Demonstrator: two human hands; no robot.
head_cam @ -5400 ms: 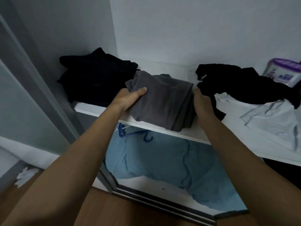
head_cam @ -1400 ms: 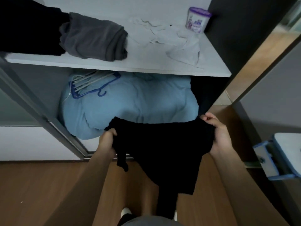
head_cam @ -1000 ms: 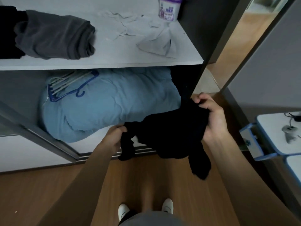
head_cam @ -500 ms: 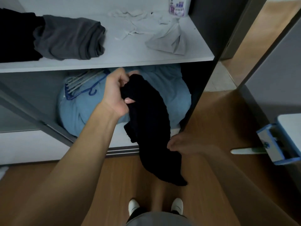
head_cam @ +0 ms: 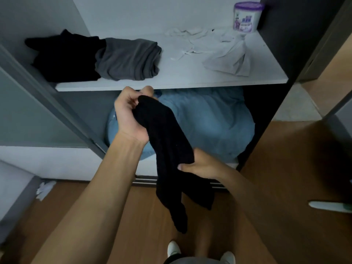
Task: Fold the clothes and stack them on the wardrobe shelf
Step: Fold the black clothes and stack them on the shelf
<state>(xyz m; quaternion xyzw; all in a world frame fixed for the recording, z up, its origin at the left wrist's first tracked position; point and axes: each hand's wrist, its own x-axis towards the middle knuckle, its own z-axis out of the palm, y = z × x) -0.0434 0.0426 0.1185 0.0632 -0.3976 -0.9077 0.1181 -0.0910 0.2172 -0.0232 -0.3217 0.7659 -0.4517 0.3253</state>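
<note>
while the black cloth [head_cam: 167, 149] hangs in front of the wardrobe, below the shelf [head_cam: 171, 85], both hands have hold of it. the left hand [head_cam: 131, 115] is curled tight round its top end, up near the shelf's front edge. the right hand [head_cam: 200, 164] pinches it lower down, thumb on the front and fingers hidden behind. the bottom part dangles loose toward the floor.

it looks soft, light and floppy, so it will sag anywhere it is not held. it will not break, but it can bunch up or slide out of shape. the best places to hold it are probably the edges or corners (not a fistful in the middle), so it can be pulled flat and folded over neatly.

on the shelf a grey folded cloth [head_cam: 127, 60] lies touching a black pile [head_cam: 64, 58] at the left. a white cloth [head_cam: 228, 58] lies unfolded to the right, near a purple-lidded tub [head_cam: 246, 17]. the fold looks only partly done.
</note>
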